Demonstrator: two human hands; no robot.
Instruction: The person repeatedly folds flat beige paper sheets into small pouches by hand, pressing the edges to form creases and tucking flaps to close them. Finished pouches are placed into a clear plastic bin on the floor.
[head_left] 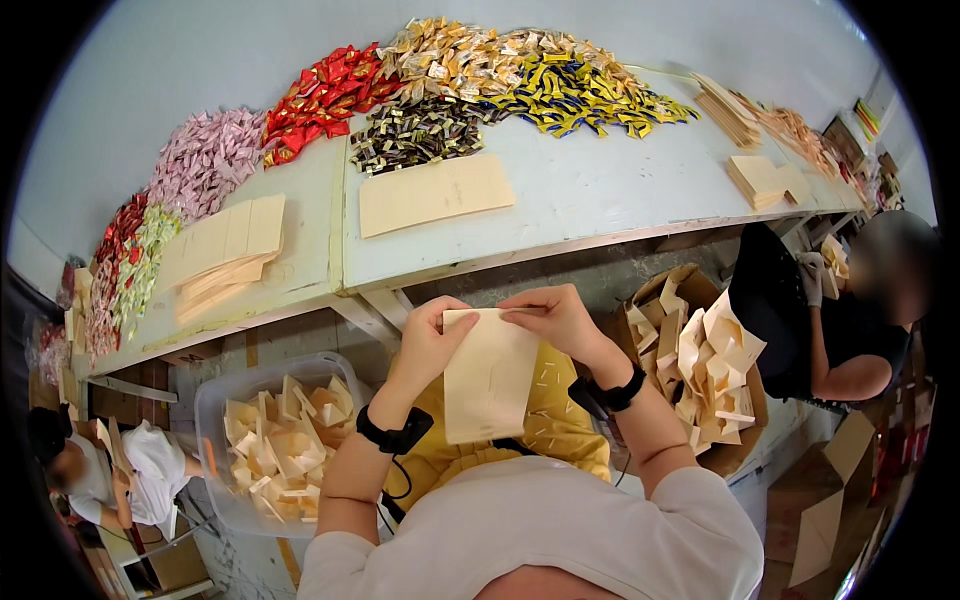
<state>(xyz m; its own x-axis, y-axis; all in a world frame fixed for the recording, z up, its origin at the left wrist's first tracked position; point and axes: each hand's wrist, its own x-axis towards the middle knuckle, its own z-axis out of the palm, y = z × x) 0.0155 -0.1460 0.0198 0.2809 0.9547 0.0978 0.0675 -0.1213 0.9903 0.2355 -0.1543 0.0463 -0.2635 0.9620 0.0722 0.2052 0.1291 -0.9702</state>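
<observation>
Between my hands, above my lap, hangs a flat cream paper bag (488,385). My left hand (437,335) pinches its top left corner between thumb and fingers. At the top right corner, my right hand (560,318) grips the same edge, thumb in front. The bag's top edge looks closed or folded, though I cannot tell which. Beneath it, yellow cloth (560,405) covers my lap, with several small pale strips scattered on it.
A white table (600,180) ahead bears heaps of wrapped sweets (430,135) and stacked flat bags (437,196). Filled bags crowd a clear plastic tub (205,420) on my left and a cardboard box (755,425) on my right. A person (850,330) sits at right, another (100,470) at left.
</observation>
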